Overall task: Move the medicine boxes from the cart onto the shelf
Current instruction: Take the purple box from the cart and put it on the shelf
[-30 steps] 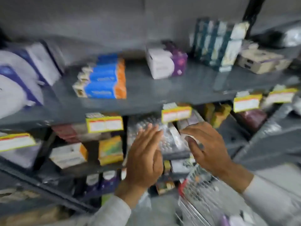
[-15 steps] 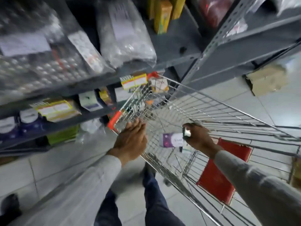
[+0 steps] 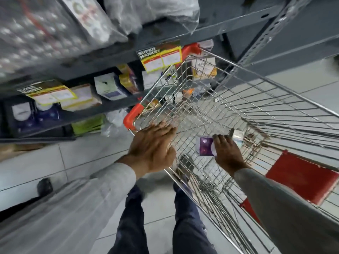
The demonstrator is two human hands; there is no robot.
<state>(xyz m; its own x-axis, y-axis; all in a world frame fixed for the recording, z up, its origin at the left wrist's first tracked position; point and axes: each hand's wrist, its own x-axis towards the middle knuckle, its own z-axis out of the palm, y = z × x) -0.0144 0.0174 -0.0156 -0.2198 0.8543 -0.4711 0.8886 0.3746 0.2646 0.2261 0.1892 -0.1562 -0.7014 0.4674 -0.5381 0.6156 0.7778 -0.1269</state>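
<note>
A purple box (image 3: 205, 147) is gripped by the right hand (image 3: 226, 153) low inside the wire cart (image 3: 256, 99). The left hand (image 3: 153, 146) is laid flat, fingers spread, on the cart's near rim. Beyond, a grey shelf (image 3: 117, 57) is stocked with boxes.

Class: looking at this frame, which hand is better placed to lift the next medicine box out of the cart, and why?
The right hand: it is inside the cart, fingers already on the purple box. The left hand rests flat at the cart's rim, holding nothing.
</note>
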